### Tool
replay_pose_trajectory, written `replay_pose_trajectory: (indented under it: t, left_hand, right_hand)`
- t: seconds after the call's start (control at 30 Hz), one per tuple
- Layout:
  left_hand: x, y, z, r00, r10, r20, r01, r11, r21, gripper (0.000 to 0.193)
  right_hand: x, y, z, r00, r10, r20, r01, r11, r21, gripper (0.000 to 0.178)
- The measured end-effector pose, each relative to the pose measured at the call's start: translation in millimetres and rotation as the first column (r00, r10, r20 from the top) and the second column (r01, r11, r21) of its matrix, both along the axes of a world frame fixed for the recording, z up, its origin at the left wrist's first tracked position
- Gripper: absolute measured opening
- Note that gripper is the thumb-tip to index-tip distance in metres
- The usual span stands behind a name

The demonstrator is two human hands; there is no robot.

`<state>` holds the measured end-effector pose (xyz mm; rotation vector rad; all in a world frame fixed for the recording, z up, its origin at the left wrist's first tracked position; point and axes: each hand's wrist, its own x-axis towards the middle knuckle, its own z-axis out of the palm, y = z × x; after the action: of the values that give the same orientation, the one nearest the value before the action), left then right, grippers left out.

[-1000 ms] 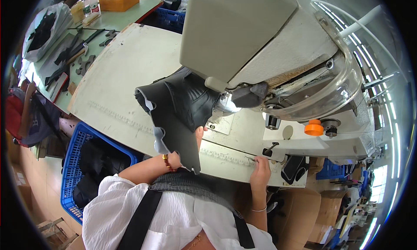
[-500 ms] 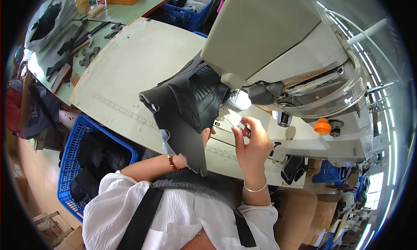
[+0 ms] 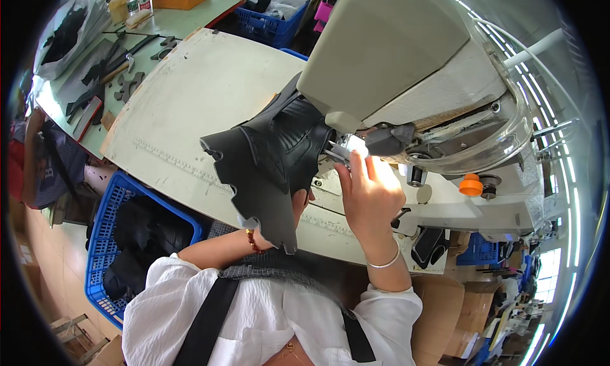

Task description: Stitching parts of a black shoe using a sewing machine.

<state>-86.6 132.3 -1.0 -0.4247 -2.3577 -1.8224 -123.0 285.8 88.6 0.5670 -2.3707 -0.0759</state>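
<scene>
A black stitched leather piece (image 3: 279,153), looking like a shoe upper with notched lower edges, hangs at the sewing machine's head. My left hand (image 3: 299,204) grips it from beneath and behind; most of the fingers are hidden by the leather. In my right hand (image 3: 370,197) is a pair of small metal thread snips (image 3: 338,152), pinched between thumb and fingers. Their blades point at the upper's right edge, just below the lit needle area. Glare there hides whether they touch the leather. The sewing machine (image 3: 387,54) looms over both hands.
A pale worktable (image 3: 184,99) with a printed ruler spreads to the left. At lower left, a blue basket (image 3: 108,229) holds black pieces. Tools and a plastic bag (image 3: 67,35) lie on the green table behind. An orange knob (image 3: 471,185) sits on the machine's right.
My right hand has moved up toward the needle area, bringing the snips to the upper's edge. The upper has shifted slightly, its lower flap turning; my left hand keeps its hold.
</scene>
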Motion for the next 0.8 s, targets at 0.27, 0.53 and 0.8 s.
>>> replay_pose_trajectory:
  t: [0.27,0.53,0.8]
  left_hand:
    - [4.5,2.3,6.5,0.974,0.166,-0.152,-0.182,0.978,-0.100,0.027]
    - [-3.0,8.2,-26.3,0.899,0.301,-0.319,-0.311,0.950,0.021,0.029]
    - [-0.1,3.0,-25.1,0.960,0.161,-0.228,-0.203,0.964,-0.172,0.008]
  right_hand:
    - [-1.7,4.1,5.9,0.987,0.096,0.129,-0.103,0.994,0.046,0.025]
    - [-1.8,12.3,3.9,0.925,0.223,0.307,-0.163,0.964,-0.209,0.029]
    - [-31.8,-9.7,-21.2,0.957,0.290,0.019,-0.276,0.928,-0.249,0.018]
